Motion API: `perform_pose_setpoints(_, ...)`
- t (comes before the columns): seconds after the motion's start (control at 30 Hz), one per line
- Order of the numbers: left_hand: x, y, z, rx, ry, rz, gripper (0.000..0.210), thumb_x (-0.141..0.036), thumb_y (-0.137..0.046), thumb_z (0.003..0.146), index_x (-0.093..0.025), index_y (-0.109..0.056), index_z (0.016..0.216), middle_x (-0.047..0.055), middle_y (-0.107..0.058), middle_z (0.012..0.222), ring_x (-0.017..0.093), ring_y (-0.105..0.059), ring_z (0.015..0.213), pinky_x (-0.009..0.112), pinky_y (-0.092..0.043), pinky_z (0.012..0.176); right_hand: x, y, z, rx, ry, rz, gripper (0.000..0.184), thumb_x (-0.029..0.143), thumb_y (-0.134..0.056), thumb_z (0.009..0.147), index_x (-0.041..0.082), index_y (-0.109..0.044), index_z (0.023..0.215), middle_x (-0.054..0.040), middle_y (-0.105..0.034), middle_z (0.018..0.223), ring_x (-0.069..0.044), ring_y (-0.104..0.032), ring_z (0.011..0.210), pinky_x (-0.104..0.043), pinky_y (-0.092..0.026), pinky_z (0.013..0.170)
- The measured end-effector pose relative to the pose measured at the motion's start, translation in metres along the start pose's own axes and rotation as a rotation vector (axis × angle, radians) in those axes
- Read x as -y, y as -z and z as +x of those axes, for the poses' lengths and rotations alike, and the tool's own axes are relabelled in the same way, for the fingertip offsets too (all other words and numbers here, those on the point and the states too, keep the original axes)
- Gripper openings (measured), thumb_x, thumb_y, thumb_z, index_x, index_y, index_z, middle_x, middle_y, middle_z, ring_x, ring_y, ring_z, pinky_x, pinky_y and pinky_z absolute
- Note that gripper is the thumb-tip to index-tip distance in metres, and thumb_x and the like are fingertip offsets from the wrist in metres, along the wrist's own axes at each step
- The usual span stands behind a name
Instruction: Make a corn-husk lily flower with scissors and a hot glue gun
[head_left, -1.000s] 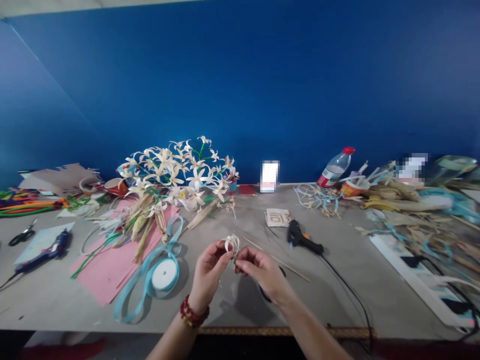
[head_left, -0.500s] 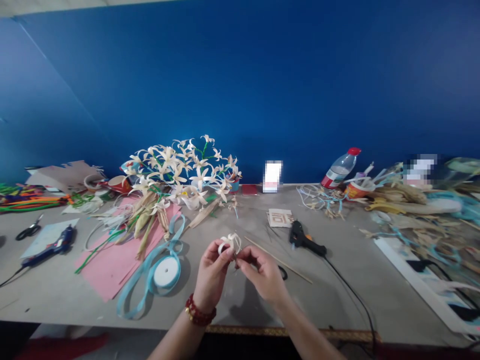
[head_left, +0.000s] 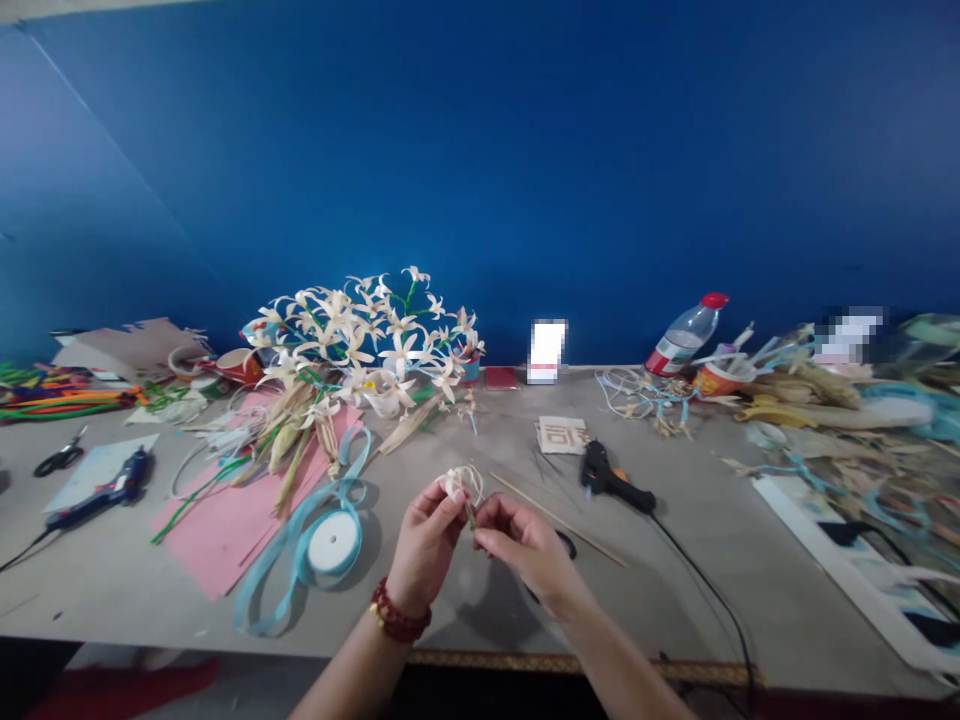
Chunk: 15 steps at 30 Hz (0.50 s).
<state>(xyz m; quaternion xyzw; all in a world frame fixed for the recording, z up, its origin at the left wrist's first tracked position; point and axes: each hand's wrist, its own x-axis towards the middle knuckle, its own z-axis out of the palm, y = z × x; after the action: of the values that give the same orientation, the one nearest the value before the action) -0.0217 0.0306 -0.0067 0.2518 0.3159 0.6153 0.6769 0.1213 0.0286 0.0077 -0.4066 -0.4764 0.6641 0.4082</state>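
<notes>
A small white flower with curled petals (head_left: 466,480) is pinched between the thumb and fingers of my left hand (head_left: 433,535), above the front middle of the table. My right hand (head_left: 529,545) is closed just right of it, thumb against fingers near the flower's thin stem end; whatever sits between those fingertips is too small to make out. Behind my right hand lie a thin wooden stick (head_left: 559,520) and a black loop (head_left: 566,545), partly hidden. To the left of my left hand is a roll of light blue ribbon (head_left: 334,543) with its loose end looped.
A bunch of white flowers (head_left: 401,350) stands at the back left, with pink paper (head_left: 217,530) before it. A black glue gun (head_left: 615,485) trails its cord rightward. A blue glue gun (head_left: 105,495), scissors (head_left: 60,455), bottle (head_left: 686,335) and power strip (head_left: 832,570) lie around.
The flower has turned and tipped left in my left hand. My right fingertips have shifted slightly right, away from it, showing more of the stem.
</notes>
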Motion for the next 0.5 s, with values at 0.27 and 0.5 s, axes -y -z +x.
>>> perform_pose_setpoints(0.27, 0.003, -0.0032, -0.0011, -0.009, 0.041, -0.045, 0.021, -0.026, -0.083, 0.072, -0.014, -0.067, 0.079, 0.0, -0.059, 0.075, 0.009, -0.052, 0.067, 0.021, -0.045, 0.067, 0.0042, 0.0025, -0.004, 0.006, 0.076, -0.066, 0.008, 0.025, -0.062, 0.077, 0.02, -0.056, 0.073, 0.0036, -0.05, 0.067, -0.014, -0.047, 0.065, -0.026, -0.039, 0.063)
perform_pose_setpoints(0.5, 0.0005, -0.0069, -0.0013, -0.027, -0.019, 0.018, 0.021, -0.029, -0.082, 0.073, -0.014, -0.069, 0.079, 0.0, -0.061, 0.075, 0.011, -0.055, 0.07, 0.023, -0.046, 0.069, -0.0008, 0.0002, -0.0018, -0.003, 0.178, -0.288, 0.015, 0.032, -0.059, 0.088, 0.02, -0.059, 0.08, 0.0003, -0.056, 0.074, -0.016, -0.052, 0.072, -0.027, -0.043, 0.068)
